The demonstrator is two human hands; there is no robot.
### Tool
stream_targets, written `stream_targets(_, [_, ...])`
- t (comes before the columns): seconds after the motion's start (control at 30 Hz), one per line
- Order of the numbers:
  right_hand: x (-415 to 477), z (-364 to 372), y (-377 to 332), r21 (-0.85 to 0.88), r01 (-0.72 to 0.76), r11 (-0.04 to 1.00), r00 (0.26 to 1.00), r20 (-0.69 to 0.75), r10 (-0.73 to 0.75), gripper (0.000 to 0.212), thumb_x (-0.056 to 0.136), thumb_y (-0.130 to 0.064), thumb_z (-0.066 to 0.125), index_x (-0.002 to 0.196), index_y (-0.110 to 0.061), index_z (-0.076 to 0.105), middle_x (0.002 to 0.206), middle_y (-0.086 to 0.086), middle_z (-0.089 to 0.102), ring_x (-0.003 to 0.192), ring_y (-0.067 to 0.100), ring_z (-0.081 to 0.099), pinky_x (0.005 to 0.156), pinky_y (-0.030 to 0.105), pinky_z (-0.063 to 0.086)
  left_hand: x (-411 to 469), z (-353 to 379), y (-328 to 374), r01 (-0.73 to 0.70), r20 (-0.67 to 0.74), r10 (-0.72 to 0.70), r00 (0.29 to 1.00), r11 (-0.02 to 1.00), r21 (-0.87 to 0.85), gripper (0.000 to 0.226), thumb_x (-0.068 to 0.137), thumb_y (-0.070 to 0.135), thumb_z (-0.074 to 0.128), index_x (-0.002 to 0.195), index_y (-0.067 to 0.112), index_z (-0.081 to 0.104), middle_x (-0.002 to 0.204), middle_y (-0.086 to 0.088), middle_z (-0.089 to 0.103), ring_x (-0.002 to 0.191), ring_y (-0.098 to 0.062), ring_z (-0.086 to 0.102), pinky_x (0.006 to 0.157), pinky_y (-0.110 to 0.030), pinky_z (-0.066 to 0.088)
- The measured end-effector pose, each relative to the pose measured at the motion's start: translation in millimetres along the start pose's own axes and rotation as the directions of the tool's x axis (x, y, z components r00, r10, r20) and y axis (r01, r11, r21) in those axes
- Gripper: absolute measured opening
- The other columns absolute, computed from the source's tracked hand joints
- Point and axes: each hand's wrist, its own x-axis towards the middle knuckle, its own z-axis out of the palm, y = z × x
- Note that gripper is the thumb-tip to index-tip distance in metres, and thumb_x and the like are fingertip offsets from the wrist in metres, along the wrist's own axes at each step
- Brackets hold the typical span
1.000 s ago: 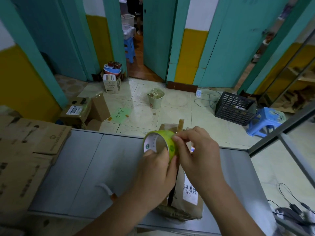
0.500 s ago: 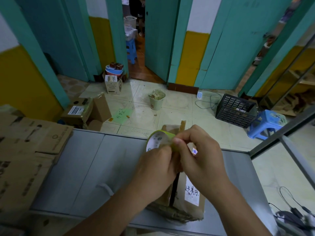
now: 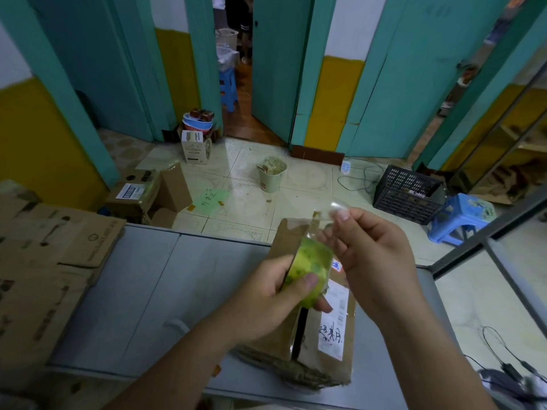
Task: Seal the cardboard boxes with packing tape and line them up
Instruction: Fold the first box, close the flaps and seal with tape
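Here left hand (image 3: 265,297) and right hand (image 3: 376,258) hold tape (image 3: 310,261) over hand-lettered box (image 3: 333,335).

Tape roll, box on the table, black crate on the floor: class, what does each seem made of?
Tape roll: likely clear glossy plastic film; its pulled end looks see-through. Box: matte brown cardboard, creased flaps. Black crate: probably moulded plastic, lattice walls.

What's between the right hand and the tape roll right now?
Head view: a short strip of clear tape, running from the tape roll to the right hand, which pinches its end.
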Motion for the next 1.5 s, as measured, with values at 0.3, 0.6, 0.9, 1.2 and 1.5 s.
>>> stream_targets(0.3, [4.4, -3.0, -1.7, 0.021, 0.014, 1.000, 0.994, -0.107, -0.011, 0.014, 0.088, -0.026, 0.071, 0.084, -0.017, 0.080, 0.089, 0.018, 0.077, 0.094, 0.032, 0.077, 0.086, 0.045, 0.063, -8.6, -4.2, -3.3, -0.037, -0.183, 0.091, 0.979, 0.960, 0.279, 0.026, 0.106, 0.046, 0.056, 0.096, 0.028, 0.071, 0.076, 0.001, 0.078, 0.056, -0.001, 0.067, 0.052, -0.011, 0.047])
stream_targets(0.6, [3.5, -1.2, -9.5, 0.094, 0.103, 0.990, 0.971, -0.224, -0.079, 0.028, 0.101, -0.011, 0.065, 0.078, -0.018, 0.079, 0.071, 0.007, 0.073, 0.083, 0.025, 0.077, 0.071, 0.037, 0.062, -1.3, -9.9, 1.8, 0.239, -0.323, -0.145, 0.935, 0.932, 0.273, 0.071, 0.089, 0.080, 0.061, 0.072, 0.013, 0.072, 0.058, -0.008, 0.072, 0.051, -0.024, 0.073, 0.046, -0.024, 0.053])
stream_targets(0.9, [37.3, -35.8, -18.0, 0.334, 0.023, 0.942, 0.934, -0.344, 0.099, 0.012, 0.101, -0.009, 0.065, 0.091, -0.007, 0.071, 0.080, 0.005, 0.068, 0.091, 0.023, 0.078, 0.075, 0.036, 0.063, -15.2, -16.7, -6.3, 0.053, -0.402, 0.063, 0.913, 0.961, 0.272, 0.053, 0.094, 0.060, 0.065, 0.051, 0.030, 0.056, 0.041, 0.008, 0.050, 0.040, -0.006, 0.061, 0.037, -0.019, 0.040])
stream_targets(1.2, [58.9, -44.6, -6.6, 0.371, -0.034, 0.928, 0.910, -0.373, 0.183, 0.012, 0.097, -0.013, 0.072, 0.098, -0.001, 0.070, 0.081, 0.008, 0.071, 0.090, 0.024, 0.079, 0.073, 0.034, 0.063, -26.4, -19.0, -15.0, 0.090, -0.367, 0.019, 0.930, 0.956, 0.278, 0.048, 0.092, 0.054, 0.072, 0.062, 0.018, 0.062, 0.053, -0.002, 0.060, 0.052, -0.019, 0.070, 0.047, -0.052, 0.061])
stream_targets(1.5, [60.3, -66.1, 17.4, 0.086, 0.156, 0.984, 0.877, -0.470, -0.098, 0.006, 0.094, -0.003, 0.072, 0.091, -0.008, 0.071, 0.075, 0.005, 0.068, 0.079, 0.019, 0.071, 0.072, 0.031, 0.054, -37.5, -13.2, -25.0, 0.291, -0.429, -0.124, 0.895, 0.891, 0.349, 0.051, 0.086, 0.054, 0.068, 0.056, 0.015, 0.056, 0.043, 0.001, 0.050, 0.041, -0.020, 0.060, 0.041, -0.026, 0.045])
